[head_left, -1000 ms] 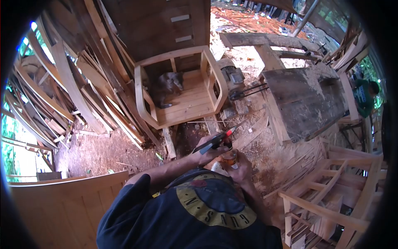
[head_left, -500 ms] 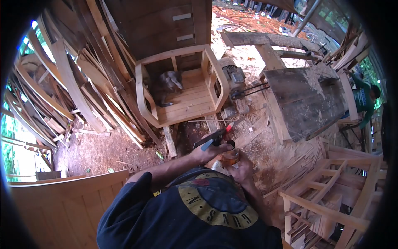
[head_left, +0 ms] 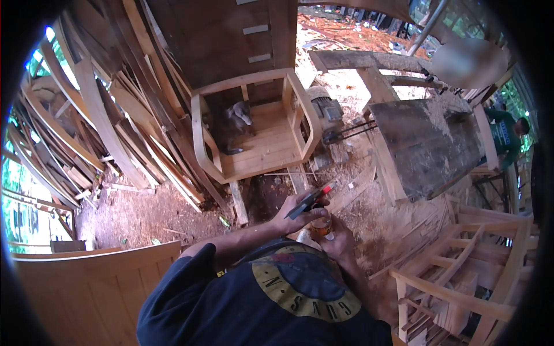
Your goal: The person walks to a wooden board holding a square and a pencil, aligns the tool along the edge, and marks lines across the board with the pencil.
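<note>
In front of my chest, my left hand is closed around a dark flat tool with a grey-blue end and a red part near its far tip. Its exact kind is not clear. The thumb of that hand lies at the top of a small clear jar with orange-brown contents. Wrapped round the jar's side is my right hand. Part of the jar is hidden by fingers. Something whitish shows just below the hands.
Ahead stands a wooden chair frame with a small grey animal in it. A motor adjoins a sawdust-strewn machine table. Planks lean left; a slatted frame is right. A person in green is beyond.
My left hand has turned and lifted slightly, swinging the dark tool. The black ring seen at the jar's top no longer shows. The person in green has lowered an arm.
</note>
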Tool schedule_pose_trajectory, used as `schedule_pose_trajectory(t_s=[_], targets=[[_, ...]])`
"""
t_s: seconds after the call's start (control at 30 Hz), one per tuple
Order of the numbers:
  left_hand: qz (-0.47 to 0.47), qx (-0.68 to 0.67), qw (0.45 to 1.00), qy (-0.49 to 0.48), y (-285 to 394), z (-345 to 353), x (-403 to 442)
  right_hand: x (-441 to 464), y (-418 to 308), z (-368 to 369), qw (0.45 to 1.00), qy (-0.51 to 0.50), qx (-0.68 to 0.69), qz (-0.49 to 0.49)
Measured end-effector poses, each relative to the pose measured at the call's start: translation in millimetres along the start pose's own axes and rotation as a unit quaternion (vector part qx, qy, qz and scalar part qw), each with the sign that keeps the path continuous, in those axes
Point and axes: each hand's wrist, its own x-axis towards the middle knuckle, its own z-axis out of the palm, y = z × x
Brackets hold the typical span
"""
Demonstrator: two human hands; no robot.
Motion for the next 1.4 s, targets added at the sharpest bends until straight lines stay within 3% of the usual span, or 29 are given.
schedule_pose_trajectory(t_s=[0.17, 0.27, 0.37, 0.5, 0.6, 0.67, 0.73, 0.8, 0.83, 0.87, 0.93, 0.97, 1.03, 1.13, 1.2, 1.4], targets=[[-0.003, 0.068, 0.997, 0.034, 5, -15, -5, -7, 17, 10, 0.998, 0.043, 0.055, 0.007], [0.037, 0.024, 0.998, 0.051, -15, -15, -2, -12, 17, 10, 0.998, 0.042, 0.029, 0.028], [0.016, 0.075, 0.997, 0.018, 12, -16, -10, -5, 3, 8, 0.999, 0.043, -0.022, 0.020], [0.038, 0.054, 0.997, 0.045, -1, -6, -12, -5, -5, 15, 0.996, 0.071, -0.046, -0.022], [-0.009, 0.023, 1.000, -0.004, -1, -9, -15, -9, -13, 15, 0.998, 0.060, -0.002, 0.002], [0.057, 0.012, 0.998, -0.020, -12, -9, -15, -17, -12, 19, 0.998, 0.060, 0.009, 0.012], [0.012, 0.017, 1.000, -0.018, -11, -7, -20, -28, -6, 28, 0.997, 0.065, 0.025, 0.037], [0.011, 0.001, 0.999, -0.047, -8, 7, -17, -37, -15, 14, 0.996, 0.039, 0.033, 0.077], [0.040, 0.088, 0.994, -0.050, -16, 11, -13, -38, -19, 8, 0.994, 0.033, 0.043, 0.099], [0.010, -0.042, 0.998, -0.044, -31, 23, -12, -43, -21, 3, 0.991, 0.023, 0.056, 0.118], [0.027, 0.032, 0.998, -0.044, -55, 25, -5, -57, -21, 8, 0.985, 0.060, 0.012, 0.163], [-0.015, 0.022, 0.998, -0.058, -59, 28, -4, -65, -4, 21, 0.983, 0.081, 0.000, 0.167], [0.026, 0.110, 0.990, -0.085, -32, 47, 2, -85, 16, 20, 0.979, 0.106, -0.011, 0.174], [0.060, 0.113, 0.985, -0.113, -37, 74, 10, -104, 24, 0, 0.976, 0.146, -0.001, 0.161], [-0.046, 0.112, 0.981, -0.149, -50, 88, 19, -123, 36, -14, 0.971, 0.191, -0.001, 0.141], [-0.059, 0.157, 0.958, -0.231, -1, 199, 32, -179, 73, -83, 0.944, 0.149, 0.116, 0.270]])
